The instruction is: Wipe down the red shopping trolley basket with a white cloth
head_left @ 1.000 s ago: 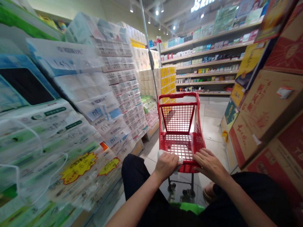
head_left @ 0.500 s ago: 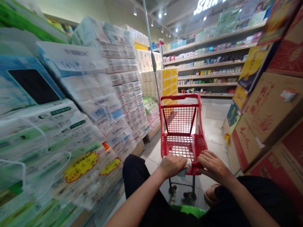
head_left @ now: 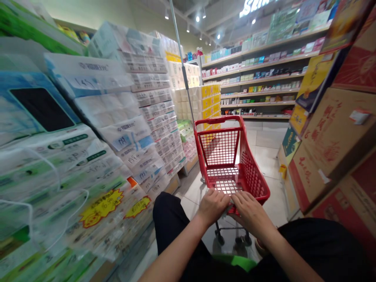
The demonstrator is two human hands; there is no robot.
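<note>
A red plastic shopping cart (head_left: 254, 176) stands in the aisle before my knees, its basket holding nothing, turned a little so its right side shows. On the near rim my left hand (head_left: 214, 205) is closed, with a bit of pale cloth just visible beneath the fingers. Right beside it, my right hand (head_left: 248, 209) has its fingers curled over the same rim, nearly touching the left. The cart's raised red handle (head_left: 219, 119) is at the far end, next to a thin metal pole (head_left: 183, 74).
Stacked tissue packs (head_left: 152, 84) line the left, with a phone (head_left: 44, 109) on them. Cardboard boxes (head_left: 337, 129) are piled at the right. Shelves of small goods (head_left: 252, 94) cross the back. A green seat edge (head_left: 235, 261) shows below me.
The cart has swung round, its near end moving right and showing more of its right side. My right hand has shifted left along the rim, close to my left hand.
</note>
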